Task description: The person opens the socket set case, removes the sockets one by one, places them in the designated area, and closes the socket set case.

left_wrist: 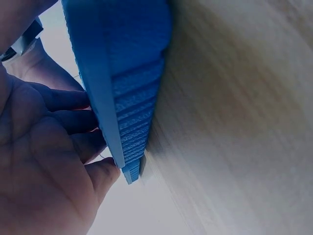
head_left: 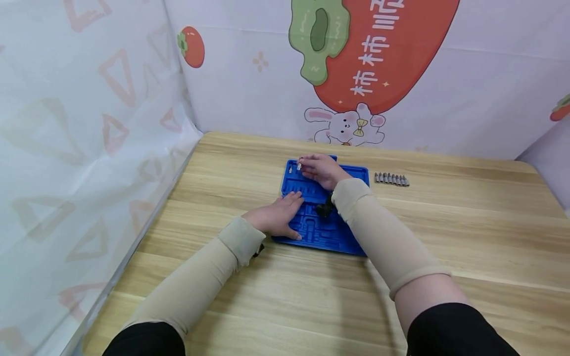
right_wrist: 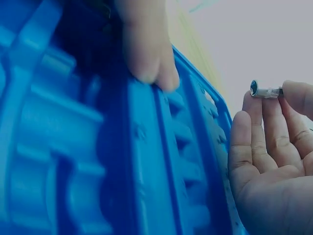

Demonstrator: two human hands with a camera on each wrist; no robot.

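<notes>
A blue molded tool case (head_left: 320, 232) lies opened flat on the wooden table, its recesses facing up. Across its left edge rests my left hand (head_left: 278, 217), fingers extended over the rim; the left wrist view shows this hand (left_wrist: 44, 147) from the palm side against the case's ribbed outer wall (left_wrist: 137, 107). Over the far left part of the case, my right hand (head_left: 322, 169) pinches a small silver socket (right_wrist: 266, 92) between thumb and fingertips. Another small silver piece (head_left: 291, 169) sits in the far left corner of the case.
Several small metal sockets (head_left: 392, 179) stand in a row on the table, right of the case. A black object (head_left: 325, 209) shows by my right wrist, partly hidden. Behind the table (head_left: 467, 222) hangs a printed white cloth (head_left: 249, 99).
</notes>
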